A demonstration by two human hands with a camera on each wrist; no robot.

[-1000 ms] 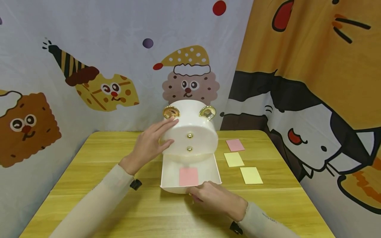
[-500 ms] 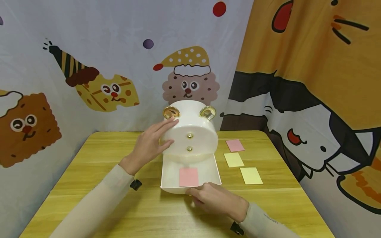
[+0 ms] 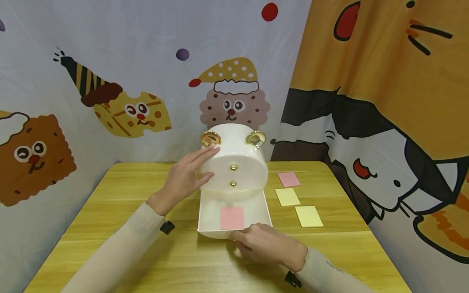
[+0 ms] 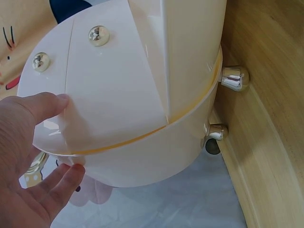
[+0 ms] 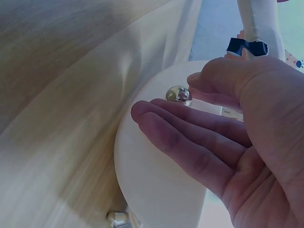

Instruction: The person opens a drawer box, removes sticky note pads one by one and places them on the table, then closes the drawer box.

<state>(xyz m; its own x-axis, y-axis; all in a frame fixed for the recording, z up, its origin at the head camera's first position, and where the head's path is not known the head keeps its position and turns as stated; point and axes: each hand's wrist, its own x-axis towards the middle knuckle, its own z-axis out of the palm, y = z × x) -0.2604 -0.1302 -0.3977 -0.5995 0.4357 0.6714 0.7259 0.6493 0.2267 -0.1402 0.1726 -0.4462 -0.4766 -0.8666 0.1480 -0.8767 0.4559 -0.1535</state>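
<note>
A white round drawer box [image 3: 216, 175] with gold ears and gold knobs stands on the table. Its bottom drawer [image 3: 256, 205] is pulled out toward me, with a pink sticky note [image 3: 232, 218] lying inside. My left hand [image 3: 183, 177] rests on the box's left side; in the left wrist view the thumb lies on the front face and the fingertips touch the curved side wall [image 4: 137, 166]. Low at the drawer's front, my right hand [image 3: 265, 244] pinches the gold drawer knob [image 5: 178, 93] between thumb and index finger, the other fingers extended beneath.
To the right of the box lie a pink sticky note pad [image 3: 289, 179] and two yellow ones, a farther pad [image 3: 287, 196] and a nearer pad [image 3: 309, 216]. Cartoon-printed curtains [image 3: 146, 32] hang behind the wooden table [image 3: 146, 260]. Gold feet [image 4: 235, 78] hold the box up.
The right wrist has shifted very slightly to the right. Left hand, box, drawer and notes stay as they were.
</note>
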